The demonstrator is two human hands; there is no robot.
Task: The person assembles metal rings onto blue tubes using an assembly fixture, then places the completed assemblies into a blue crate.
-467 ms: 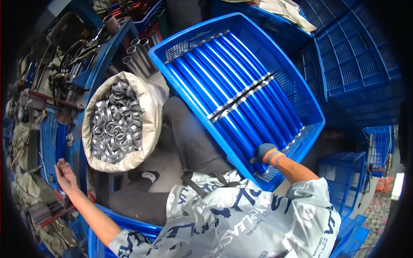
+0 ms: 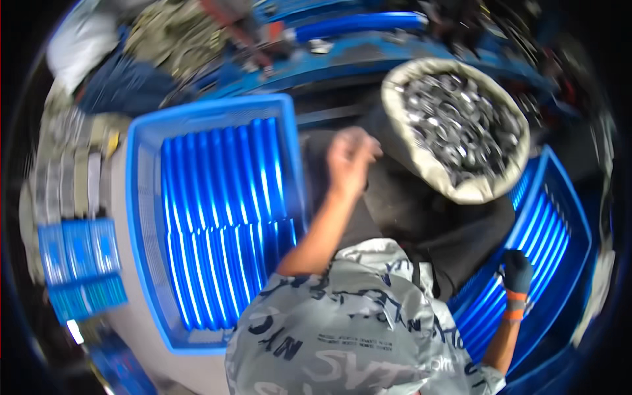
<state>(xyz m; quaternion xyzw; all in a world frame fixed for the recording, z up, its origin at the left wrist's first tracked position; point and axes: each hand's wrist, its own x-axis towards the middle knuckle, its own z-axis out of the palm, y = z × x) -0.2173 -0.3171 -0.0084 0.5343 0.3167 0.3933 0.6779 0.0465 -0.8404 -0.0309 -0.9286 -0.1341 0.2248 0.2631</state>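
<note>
My bare left hand point(image 2: 352, 155) is raised over my lap, between a blue crate on the left and a sack of metal rings. Motion blurs its fingers, and I cannot make out anything in them. My right hand point(image 2: 518, 268), in a dark glove with an orange-and-grey cuff, is over the blue crate on the right point(image 2: 579, 210), close to its shiny blue tubes point(image 2: 550, 240). Its fingers are bunched and partly hidden. The open cream sack point(image 2: 471, 193) holds many loose silver rings point(image 2: 461, 125).
The left blue crate point(image 2: 133, 217) holds two rows of blue tubes point(image 2: 217, 191). One blue tube point(image 2: 359, 27) lies on the blue bench point(image 2: 342, 59) at the far side. Cloth bundles point(image 2: 164, 39) and blue bins point(image 2: 79, 253) are on the left.
The view has swung left, putting the sack and first crate on the right and showing another tube-filled crate. My left hand, open before, is now over my lap. My right hand remains by the first crate.
</note>
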